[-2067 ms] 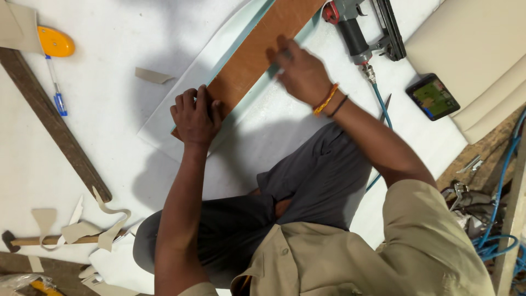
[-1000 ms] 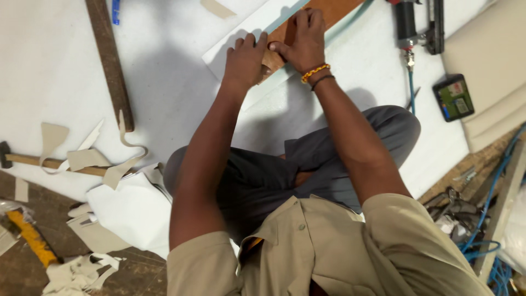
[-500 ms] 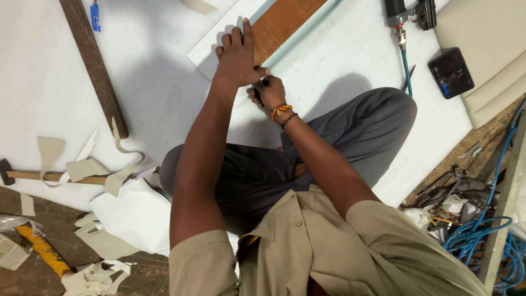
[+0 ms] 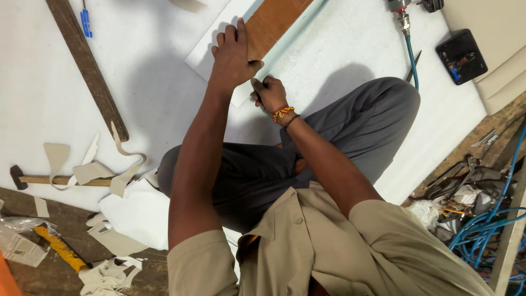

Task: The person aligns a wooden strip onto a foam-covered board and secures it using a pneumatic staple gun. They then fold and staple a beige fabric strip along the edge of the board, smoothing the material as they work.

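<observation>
Since half a second back not much has shifted: the left hand point(image 4: 234, 57) stays flat on the brown wooden strip point(image 4: 274, 22), and the right hand point(image 4: 268, 93) has slid a touch further down toward the person's lap, still right at the near edge of the white sheet point(image 4: 211, 52) the strip lies on. The view itself has drifted a bit, so the black device point(image 4: 461, 56) sits lower in frame now

Left hand is spread fairly wide, fingers fanned out, palm pressing the near end of the strip down onto the sheet. Right hand is curled into a tight fist just below it, thumb side up, gripping something small and dark, can't tell what it is. There's a beaded bracelet point(image 4: 283, 113) on that wrist

The strip runs diagonally up and to the right, going out of the top of the frame, with the white sheet under it on the white surface point(image 4: 153, 98)

Around it: a long dark wooden bar point(image 4: 87, 68) off to the left, a blue pen point(image 4: 85, 22) next to its upper end, a hammer point(image 4: 55, 180) among beige scraps point(image 4: 93, 172), a blue air hose point(image 4: 410, 52) top right, and a tangle of blue hose point(image 4: 482, 230) at the right edge
</observation>
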A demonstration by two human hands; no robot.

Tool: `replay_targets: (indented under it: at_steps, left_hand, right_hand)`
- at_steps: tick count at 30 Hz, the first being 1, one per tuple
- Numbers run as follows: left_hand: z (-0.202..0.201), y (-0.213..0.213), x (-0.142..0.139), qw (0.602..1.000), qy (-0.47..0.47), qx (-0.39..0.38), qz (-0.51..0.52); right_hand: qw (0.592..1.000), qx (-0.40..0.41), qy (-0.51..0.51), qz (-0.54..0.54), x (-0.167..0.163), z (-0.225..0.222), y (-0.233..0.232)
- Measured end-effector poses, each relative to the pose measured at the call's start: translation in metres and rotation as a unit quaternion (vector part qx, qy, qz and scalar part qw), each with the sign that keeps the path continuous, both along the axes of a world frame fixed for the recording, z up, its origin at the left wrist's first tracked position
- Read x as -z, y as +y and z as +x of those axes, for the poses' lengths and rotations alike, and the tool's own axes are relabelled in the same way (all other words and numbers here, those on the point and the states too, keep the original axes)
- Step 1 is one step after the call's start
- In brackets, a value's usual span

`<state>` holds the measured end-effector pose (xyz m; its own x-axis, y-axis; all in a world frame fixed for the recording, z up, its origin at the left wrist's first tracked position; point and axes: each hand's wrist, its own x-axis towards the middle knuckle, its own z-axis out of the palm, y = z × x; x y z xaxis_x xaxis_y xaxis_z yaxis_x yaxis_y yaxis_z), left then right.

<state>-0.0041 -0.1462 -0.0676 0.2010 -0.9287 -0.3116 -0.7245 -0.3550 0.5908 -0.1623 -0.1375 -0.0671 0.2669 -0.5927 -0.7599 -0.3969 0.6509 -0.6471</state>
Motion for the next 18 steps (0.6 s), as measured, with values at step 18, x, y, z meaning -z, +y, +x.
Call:
replay_targets:
  at_steps: [18]
  left_hand:
    - [-0.004, -0.027, -0.018, 0.95, -0.101, 0.162, -0.248]
  right_hand:
    - [0.999, -0.034, -0.025, 0.015, 0.023, -0.006, 0.0]
